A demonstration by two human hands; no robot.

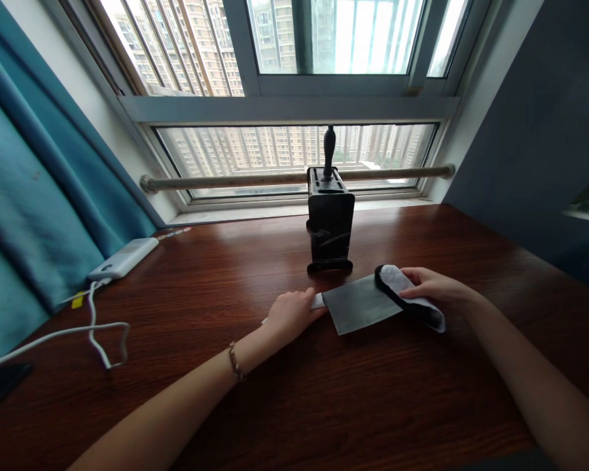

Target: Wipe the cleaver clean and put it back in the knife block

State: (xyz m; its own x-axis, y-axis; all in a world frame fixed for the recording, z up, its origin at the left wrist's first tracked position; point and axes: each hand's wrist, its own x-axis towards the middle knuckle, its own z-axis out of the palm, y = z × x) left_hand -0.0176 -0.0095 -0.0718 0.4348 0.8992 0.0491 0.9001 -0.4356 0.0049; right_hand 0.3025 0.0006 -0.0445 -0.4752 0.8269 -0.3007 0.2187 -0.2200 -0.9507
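Observation:
A cleaver lies flat on the brown wooden table (324, 392), its wide grey blade (358, 306) pointing right. My left hand (290, 314) is closed over the cleaver's pale handle, of which only the ends show. My right hand (434, 285) grips a long oval pad (397, 280) with a black rim and a pale grey face. The pad rests on the blade's right end and reaches past it onto the table.
A black knife block (330, 226) with one dark handle sticking up stands just behind the cleaver. A white power bank (125, 257) and its white cable (98, 330) lie at the left. A blue curtain (34, 196) hangs left; a window rail (255, 178) runs behind.

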